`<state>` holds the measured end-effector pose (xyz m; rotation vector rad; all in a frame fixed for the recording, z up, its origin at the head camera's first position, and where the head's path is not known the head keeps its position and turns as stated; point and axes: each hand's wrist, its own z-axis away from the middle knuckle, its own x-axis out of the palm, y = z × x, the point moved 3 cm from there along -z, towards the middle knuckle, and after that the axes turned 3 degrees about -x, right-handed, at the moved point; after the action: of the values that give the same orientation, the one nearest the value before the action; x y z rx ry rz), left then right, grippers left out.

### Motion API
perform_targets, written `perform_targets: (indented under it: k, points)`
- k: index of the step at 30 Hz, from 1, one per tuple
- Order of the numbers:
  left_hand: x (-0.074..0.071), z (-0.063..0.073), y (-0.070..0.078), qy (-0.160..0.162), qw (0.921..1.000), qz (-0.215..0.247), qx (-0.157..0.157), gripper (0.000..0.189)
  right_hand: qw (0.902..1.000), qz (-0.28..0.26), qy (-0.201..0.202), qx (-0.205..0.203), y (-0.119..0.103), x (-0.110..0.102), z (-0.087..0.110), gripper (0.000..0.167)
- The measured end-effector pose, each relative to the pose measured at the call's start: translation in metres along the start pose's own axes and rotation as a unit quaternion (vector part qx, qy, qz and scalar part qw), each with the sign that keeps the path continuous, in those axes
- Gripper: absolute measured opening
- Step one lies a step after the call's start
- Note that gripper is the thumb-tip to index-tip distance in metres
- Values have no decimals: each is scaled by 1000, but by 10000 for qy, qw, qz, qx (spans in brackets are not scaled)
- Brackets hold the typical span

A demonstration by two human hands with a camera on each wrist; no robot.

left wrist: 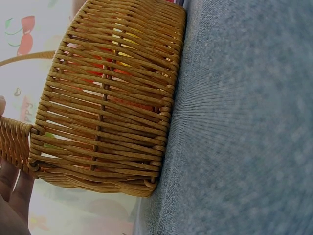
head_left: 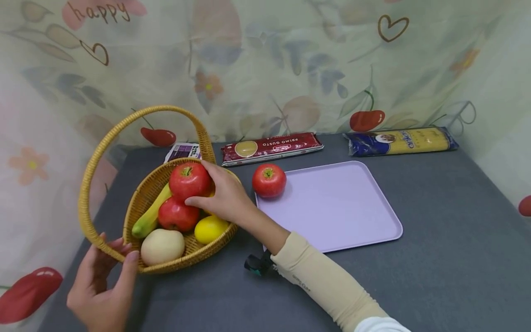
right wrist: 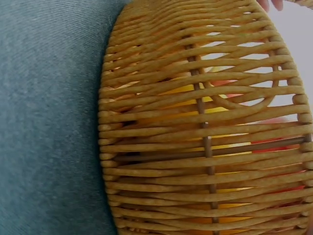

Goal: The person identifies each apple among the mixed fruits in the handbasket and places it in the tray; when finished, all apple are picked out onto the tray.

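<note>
A wicker basket (head_left: 182, 266) with a tall arched handle (head_left: 85, 193) stands at the left of the table. My left hand (head_left: 103, 295) holds the handle's near foot, thumb in front and fingers behind. Over the fruit, my right hand (head_left: 230, 196) grips a red apple (head_left: 188, 180) between thumb and fingers. Beneath that lies another red apple (head_left: 178, 215), beside a green-yellow banana (head_left: 152, 213), a round beige fruit (head_left: 162, 246) and a lemon (head_left: 210, 229). One more red apple (head_left: 268, 180) sits on the left corner of a lilac tray (head_left: 340, 207). Both wrist views show the basket's woven side (left wrist: 107, 98).
At the back of the grey table (head_left: 448, 240) lie a red Primo Gusto packet (head_left: 271, 148), a blue and yellow pasta packet (head_left: 402, 140) and a purple and white packet (head_left: 182, 151), partly behind the basket. A printed curtain (head_left: 257, 69) hangs close behind them.
</note>
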<state>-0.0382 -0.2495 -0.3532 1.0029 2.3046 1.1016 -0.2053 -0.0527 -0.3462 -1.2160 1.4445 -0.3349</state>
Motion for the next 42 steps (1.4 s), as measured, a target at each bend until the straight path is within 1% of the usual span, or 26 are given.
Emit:
perform_targets:
  k: [5, 11, 15, 17, 22, 23, 26, 28, 30, 37, 42]
  points:
    - [0, 0, 0, -20, 9998, 171, 79, 50, 9998, 20, 202, 5, -1, 0, 4, 86]
    - [0, 1, 0, -16, 9999, -124, -10, 52, 9991, -85, 406, -70, 0, 0, 9, 85]
    - [0, 1, -1, -10, 9999, -123, -38, 52, 9989, -74, 447, -96, 1, 0, 10, 86]
    - [0, 2, -1, -10, 10000, -5, -25, 52, 9989, -61, 443, -106, 1, -1, 11, 86]
    - [0, 3, -1, -16, 10000, 25, -28, 51, 9988, -111, 445, -183, 3, -1, 14, 85]
    - [0, 3, -1, -14, 10000, 46, -22, 51, 9987, -125, 452, -206, 3, -1, 15, 84]
    - [-3, 3, -11, -16, 10000, 75, 3, 52, 9984, -139, 482, -271, 3, -2, 18, 83]
    - [-4, 4, -17, -11, 9998, 192, 30, 53, 9982, -179, 495, -280, 3, -2, 20, 83]
    - [-5, 3, -20, -12, 9999, 120, 15, 53, 9981, -247, 502, -264, 3, -3, 22, 82]
    - [-1, 4, -5, -5, 9998, 203, 39, 51, 9974, -547, 421, -203, 5, -5, 33, 83]
    - [0, 5, -1, -7, 10000, 30, -7, 52, 9968, -677, 342, -260, 5, -7, 40, 82]
